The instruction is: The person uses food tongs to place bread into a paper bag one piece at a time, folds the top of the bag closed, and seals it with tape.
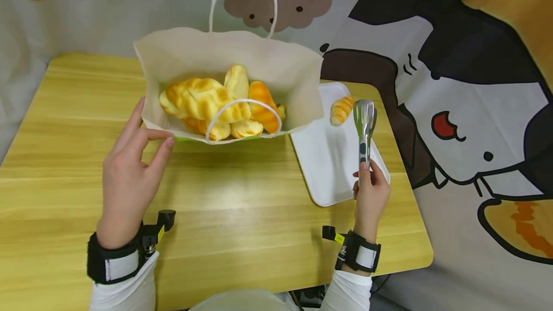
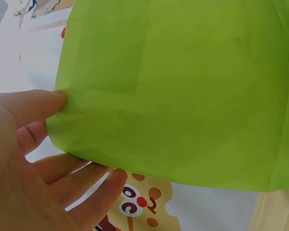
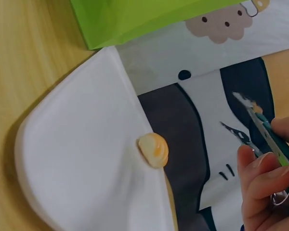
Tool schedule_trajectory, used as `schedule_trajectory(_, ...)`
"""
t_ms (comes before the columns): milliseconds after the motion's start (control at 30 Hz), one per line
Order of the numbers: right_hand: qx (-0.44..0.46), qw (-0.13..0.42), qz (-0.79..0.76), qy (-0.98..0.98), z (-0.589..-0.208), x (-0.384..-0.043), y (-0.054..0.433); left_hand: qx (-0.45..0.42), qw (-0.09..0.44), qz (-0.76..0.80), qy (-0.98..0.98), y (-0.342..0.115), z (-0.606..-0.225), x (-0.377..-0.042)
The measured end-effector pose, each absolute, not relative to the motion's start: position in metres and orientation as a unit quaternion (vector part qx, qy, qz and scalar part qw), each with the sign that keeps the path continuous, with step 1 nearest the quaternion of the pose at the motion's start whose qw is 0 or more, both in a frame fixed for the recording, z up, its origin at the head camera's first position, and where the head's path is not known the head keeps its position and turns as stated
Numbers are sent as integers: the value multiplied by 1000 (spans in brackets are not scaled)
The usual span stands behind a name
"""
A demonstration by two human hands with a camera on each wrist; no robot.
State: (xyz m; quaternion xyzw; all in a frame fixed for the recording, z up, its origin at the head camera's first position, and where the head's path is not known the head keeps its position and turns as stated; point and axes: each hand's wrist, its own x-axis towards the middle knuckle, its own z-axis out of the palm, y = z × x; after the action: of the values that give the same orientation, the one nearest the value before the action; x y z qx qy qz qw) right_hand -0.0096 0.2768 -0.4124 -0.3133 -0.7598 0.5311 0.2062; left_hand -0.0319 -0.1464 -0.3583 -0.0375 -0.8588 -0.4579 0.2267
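My left hand [image 1: 131, 172] pinches the left front corner of a green paper bag [image 2: 173, 96] between thumb and fingers. From the head view the bag's cream inside [image 1: 298, 71] shows, with several breads in it: a large braided loaf [image 1: 196, 97], an orange-brown roll [image 1: 263, 104] and smaller pieces, partly covering one another. My right hand [image 1: 371, 191] grips metal tongs [image 1: 365, 119] above the tray's right side. The tongs' tips stand apart in the right wrist view, with no bread between them. A small striped roll [image 1: 342, 110] lies on the white tray [image 1: 330, 172], left of the tongs.
The bag stands on a wooden table [image 1: 233, 205], its white cord handles [image 1: 212, 4] at back and front. The tray sits right of the bag, near the table's right edge. A cartoon-printed cloth [image 1: 466, 133] hangs behind and to the right.
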Motion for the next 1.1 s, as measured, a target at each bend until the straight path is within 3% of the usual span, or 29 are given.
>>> schedule_trajectory(600, -354, 107, 484, -793, -433, -6, 285, -49, 234, -462, -854, -146, -358, -32)
schedule_trajectory(1100, -356, 48, 423, -832, -434, -26, 296, -57, 235, -459, -855, -148, -358, -31)
